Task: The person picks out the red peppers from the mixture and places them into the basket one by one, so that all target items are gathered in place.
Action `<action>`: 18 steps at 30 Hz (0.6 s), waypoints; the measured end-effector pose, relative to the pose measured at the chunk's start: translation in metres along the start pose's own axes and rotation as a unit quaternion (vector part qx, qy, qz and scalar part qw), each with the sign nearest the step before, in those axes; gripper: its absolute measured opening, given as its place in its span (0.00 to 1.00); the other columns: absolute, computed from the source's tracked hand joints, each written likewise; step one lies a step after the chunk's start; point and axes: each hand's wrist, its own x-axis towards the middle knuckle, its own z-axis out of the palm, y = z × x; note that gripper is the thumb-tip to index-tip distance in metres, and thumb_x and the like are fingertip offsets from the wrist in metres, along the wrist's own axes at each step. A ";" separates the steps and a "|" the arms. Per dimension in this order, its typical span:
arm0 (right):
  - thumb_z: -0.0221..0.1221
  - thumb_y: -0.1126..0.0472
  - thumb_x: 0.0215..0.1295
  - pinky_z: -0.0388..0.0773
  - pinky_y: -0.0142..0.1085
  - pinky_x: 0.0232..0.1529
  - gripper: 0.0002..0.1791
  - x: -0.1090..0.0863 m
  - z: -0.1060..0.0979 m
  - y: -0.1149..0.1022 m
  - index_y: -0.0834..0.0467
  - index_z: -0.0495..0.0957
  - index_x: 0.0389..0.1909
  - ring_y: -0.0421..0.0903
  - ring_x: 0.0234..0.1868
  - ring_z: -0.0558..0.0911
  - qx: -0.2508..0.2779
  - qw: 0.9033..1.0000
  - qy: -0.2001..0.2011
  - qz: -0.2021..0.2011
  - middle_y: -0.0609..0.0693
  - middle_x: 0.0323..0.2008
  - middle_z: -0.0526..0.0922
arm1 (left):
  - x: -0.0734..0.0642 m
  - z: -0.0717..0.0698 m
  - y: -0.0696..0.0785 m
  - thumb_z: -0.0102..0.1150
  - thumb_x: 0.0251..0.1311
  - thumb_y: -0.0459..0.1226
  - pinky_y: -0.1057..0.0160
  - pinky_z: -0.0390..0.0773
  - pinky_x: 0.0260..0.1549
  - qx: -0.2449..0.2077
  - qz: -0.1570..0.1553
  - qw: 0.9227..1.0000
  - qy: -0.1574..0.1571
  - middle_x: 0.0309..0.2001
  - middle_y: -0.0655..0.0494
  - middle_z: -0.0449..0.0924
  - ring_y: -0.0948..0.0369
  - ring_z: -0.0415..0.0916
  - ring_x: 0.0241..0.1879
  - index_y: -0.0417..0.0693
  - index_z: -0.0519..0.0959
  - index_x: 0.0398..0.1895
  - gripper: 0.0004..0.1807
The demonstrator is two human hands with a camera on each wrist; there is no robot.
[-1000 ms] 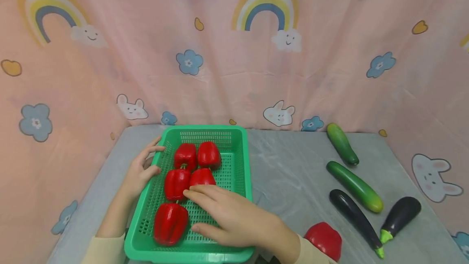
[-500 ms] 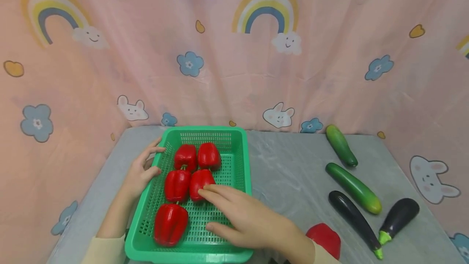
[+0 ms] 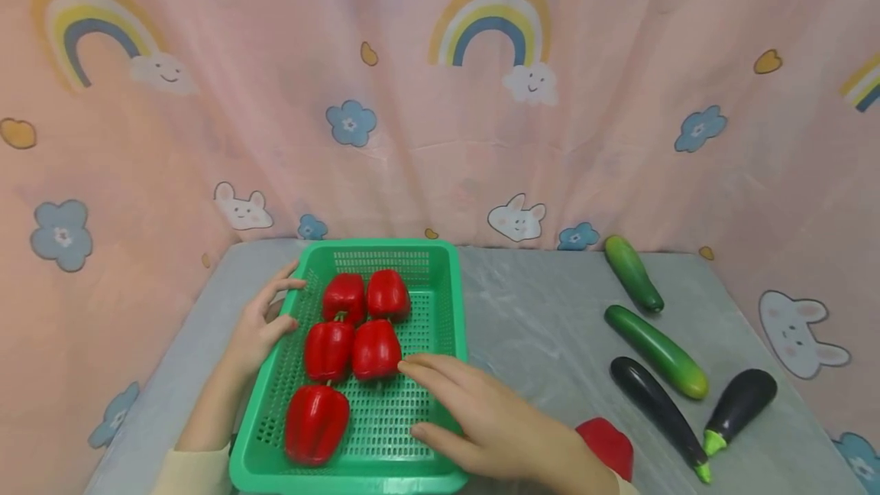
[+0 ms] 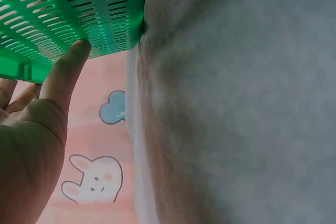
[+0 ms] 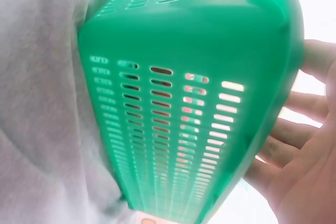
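Note:
A green plastic basket (image 3: pixel 452 296) stands on the grey cloth. Several red bell peppers (image 3: pixel 316 425) lie inside it, mostly on its left half. My left hand (image 3: pixel 260 327) holds the basket's left side, fingers at the rim. In the left wrist view, the thumb (image 4: pixel 67 72) presses on the slotted outer wall. Over the basket's right side hovers my right hand (image 3: pixel 481 418), fingers extended and holding nothing. Its fingertips are close to the right edge of the middle pepper (image 3: pixel 376 350); whether they touch it, I cannot tell. From the right wrist, the hand (image 5: pixel 299 145) shows above the basket rim.
Another red bell pepper (image 3: pixel 608 445) lies right of the basket, partly hidden by my right forearm. Farther right are two green cucumbers (image 3: pixel 656 351) and two dark eggplants (image 3: pixel 741 407). A pink patterned curtain (image 3: pixel 412 174) hangs behind the table (image 3: pixel 529 312).
My right hand has drawn back to the right from over the peppers, uncovering the middle one. The left hand stays at the basket's left side.

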 end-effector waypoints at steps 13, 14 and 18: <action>0.61 0.44 0.81 0.81 0.45 0.65 0.35 -0.027 -0.008 0.000 0.45 0.65 0.83 0.44 0.74 0.74 0.007 0.999 0.030 0.025 0.40 0.78 0.71 | 0.001 -0.003 -0.004 0.48 0.62 0.16 0.68 0.83 0.39 -0.009 -0.003 1.000 -0.007 0.86 0.41 0.55 0.29 0.65 0.70 0.28 0.73 0.67 0.28; 0.61 0.44 0.81 0.81 0.45 0.65 0.35 -0.029 -0.008 0.000 0.44 0.65 0.84 0.44 0.75 0.74 0.010 0.999 0.030 0.027 0.40 0.78 0.70 | 0.001 -0.003 -0.004 0.48 0.62 0.16 0.68 0.82 0.39 -0.007 -0.003 1.000 -0.007 0.86 0.41 0.55 0.29 0.64 0.71 0.28 0.73 0.67 0.28; 0.61 0.45 0.81 0.81 0.46 0.65 0.35 -0.040 -0.010 0.001 0.43 0.64 0.84 0.45 0.76 0.73 0.020 0.998 0.031 0.044 0.40 0.79 0.69 | 0.000 -0.002 -0.004 0.48 0.62 0.16 0.68 0.83 0.40 -0.007 -0.001 1.000 -0.007 0.86 0.40 0.55 0.30 0.64 0.71 0.28 0.74 0.67 0.28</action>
